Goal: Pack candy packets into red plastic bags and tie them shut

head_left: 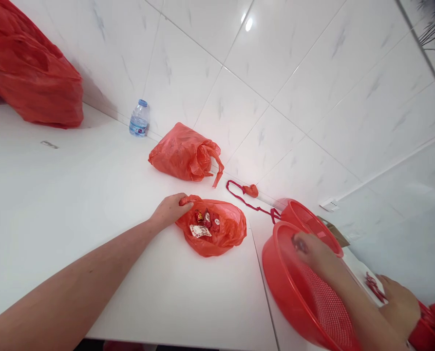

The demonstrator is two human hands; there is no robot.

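Note:
My left hand (171, 212) pinches the left edge of an opened red plastic bag (234, 222) on the white table. Inside the bag lie several small wrapped packets, among them a white one with print (200, 231) and a dark red one (215, 223). To the right, my right hand (314, 253) is over a large red mesh basket (274, 261), blurred by motion. Its fingers are closed on a small dark reddish packet (299, 243), whose kind is unclear.
A tied-looking red bag (180, 151), a water bottle (139, 119) and a dark red cord (241, 197) lie by the tiled wall. A bigger red bag (38, 73) stands far left. Behind is a second red basket (305, 217); another person's hand (398, 302) is near red strips.

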